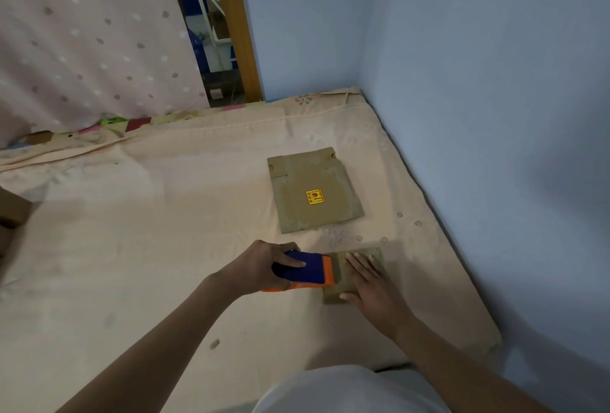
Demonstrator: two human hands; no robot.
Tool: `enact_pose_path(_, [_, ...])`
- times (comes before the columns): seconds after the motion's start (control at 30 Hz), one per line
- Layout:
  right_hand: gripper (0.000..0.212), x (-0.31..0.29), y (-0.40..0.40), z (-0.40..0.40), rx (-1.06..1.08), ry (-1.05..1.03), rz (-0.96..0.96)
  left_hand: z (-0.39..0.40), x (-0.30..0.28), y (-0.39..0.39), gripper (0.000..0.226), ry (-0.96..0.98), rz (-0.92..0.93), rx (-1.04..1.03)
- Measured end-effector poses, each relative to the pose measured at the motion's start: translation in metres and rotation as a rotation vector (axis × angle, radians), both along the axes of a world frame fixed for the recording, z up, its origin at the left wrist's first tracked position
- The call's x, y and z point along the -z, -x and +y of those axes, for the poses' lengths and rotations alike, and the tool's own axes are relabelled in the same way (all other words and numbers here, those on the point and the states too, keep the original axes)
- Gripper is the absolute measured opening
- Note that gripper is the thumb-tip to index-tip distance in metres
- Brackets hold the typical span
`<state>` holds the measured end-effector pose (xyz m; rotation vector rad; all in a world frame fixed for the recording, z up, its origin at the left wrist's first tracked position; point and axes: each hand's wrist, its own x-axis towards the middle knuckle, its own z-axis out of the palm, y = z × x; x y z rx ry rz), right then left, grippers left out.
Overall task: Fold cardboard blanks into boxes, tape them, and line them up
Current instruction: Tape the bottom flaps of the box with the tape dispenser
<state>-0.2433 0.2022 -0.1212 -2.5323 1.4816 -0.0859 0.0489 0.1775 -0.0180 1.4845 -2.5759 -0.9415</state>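
Note:
A small folded cardboard box (pixel 376 255) sits on the peach bedsheet near the right side. My right hand (pixel 369 280) lies flat on top of it, fingers straight, pressing it down. My left hand (pixel 264 264) grips a blue and orange tape dispenser (pixel 308 270), whose orange front edge touches the box's left side. Farther back lies a flat cardboard blank (pixel 313 191) with old tape marks and a yellow sticker.
The bed (pixel 148 231) fills the view and meets a blue wall (pixel 478 115) on the right. A dotted pink curtain (pixel 82 32) hangs at the back left. Brown cardboard (pixel 11 211) shows at the left edge. A small scrap (pixel 215 343) lies on the sheet.

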Motion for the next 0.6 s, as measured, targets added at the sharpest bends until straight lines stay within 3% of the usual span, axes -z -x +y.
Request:
enact_pose_path(0.27, [0.053, 0.000, -0.003, -0.001, -0.128, 0.032, -0.001, 0.007, 0.002, -0.010, 0.046, -0.005, 0.036, -0.013])
enact_pose_path(0.47, [0.057, 0.008, 0.003, -0.001, -0.053, 0.022, -0.051, 0.009, 0.006, -0.007, 0.047, -0.005, 0.074, -0.023])
enact_pose_path(0.6, [0.063, 0.000, -0.006, -0.011, -0.124, 0.018, 0.068, 0.005, 0.006, -0.008, 0.047, -0.006, 0.054, -0.022])
